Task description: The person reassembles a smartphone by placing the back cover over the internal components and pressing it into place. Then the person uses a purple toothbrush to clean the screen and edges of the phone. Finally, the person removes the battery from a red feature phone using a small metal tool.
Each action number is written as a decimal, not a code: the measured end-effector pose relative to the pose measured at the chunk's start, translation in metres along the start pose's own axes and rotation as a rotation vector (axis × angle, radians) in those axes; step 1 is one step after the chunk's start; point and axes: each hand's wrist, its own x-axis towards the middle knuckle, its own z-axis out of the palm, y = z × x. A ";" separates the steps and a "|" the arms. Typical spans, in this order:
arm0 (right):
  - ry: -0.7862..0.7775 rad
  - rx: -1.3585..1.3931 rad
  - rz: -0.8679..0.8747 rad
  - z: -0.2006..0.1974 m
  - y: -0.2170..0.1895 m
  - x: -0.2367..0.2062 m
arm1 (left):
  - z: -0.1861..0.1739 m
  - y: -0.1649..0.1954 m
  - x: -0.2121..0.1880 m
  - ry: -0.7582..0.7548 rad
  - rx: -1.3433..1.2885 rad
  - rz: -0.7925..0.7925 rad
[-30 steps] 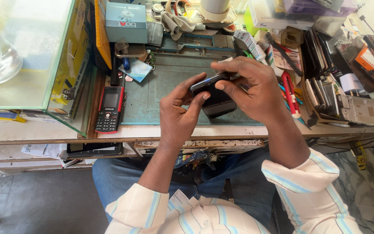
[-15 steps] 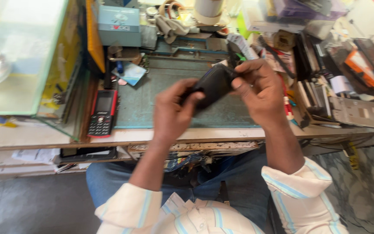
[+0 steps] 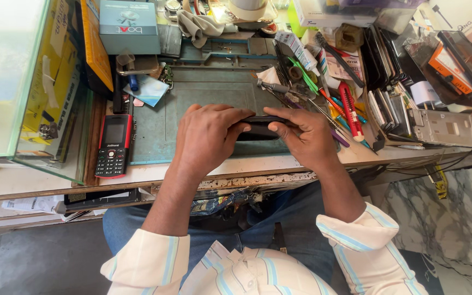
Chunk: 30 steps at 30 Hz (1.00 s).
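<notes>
both hands pressing a dark phone over the green mat
left hand (image 3: 206, 136) and right hand (image 3: 307, 136) each grip the phone (image 3: 260, 127) edge-on; it looks closed, screwdrivers (image 3: 323, 106) lie unused beside

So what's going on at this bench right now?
A person seated at a cluttered bench holds a black phone edge-on between both hands, the left hand and right hand each with a grip on one end, over a green mat. A red keypad phone lies to the left.
</notes>
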 end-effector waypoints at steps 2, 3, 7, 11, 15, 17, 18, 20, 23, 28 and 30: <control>0.023 0.012 -0.074 0.002 0.007 -0.002 | 0.005 -0.001 0.001 -0.025 0.019 -0.013; 0.033 0.018 -0.111 0.003 0.011 -0.003 | 0.007 -0.001 0.001 -0.017 0.024 -0.002; 0.069 0.055 -0.122 0.009 0.023 -0.009 | 0.012 0.000 0.000 -0.021 0.031 0.013; 0.065 0.094 -0.093 0.010 0.026 -0.011 | 0.009 -0.003 -0.004 0.029 -0.026 -0.008; 0.021 0.166 -0.002 0.008 0.016 -0.007 | -0.002 -0.015 -0.017 0.106 -0.319 -0.158; 0.004 -0.005 -0.087 0.003 0.005 -0.004 | -0.001 -0.018 -0.025 0.101 -0.430 -0.272; -0.011 -0.088 -0.130 0.002 -0.002 -0.002 | 0.000 -0.020 -0.028 0.097 -0.448 -0.277; -0.031 -0.196 -0.281 0.006 -0.016 0.004 | 0.002 -0.023 -0.031 0.091 -0.484 -0.279; -0.038 -0.365 -0.404 0.016 -0.034 0.013 | 0.005 -0.027 -0.029 0.074 -0.483 -0.327; -0.015 -0.406 -0.364 0.032 -0.044 0.021 | 0.005 -0.028 -0.030 0.079 -0.471 -0.330; -0.013 -0.357 -0.343 0.034 -0.043 0.021 | 0.005 -0.028 -0.031 0.082 -0.473 -0.335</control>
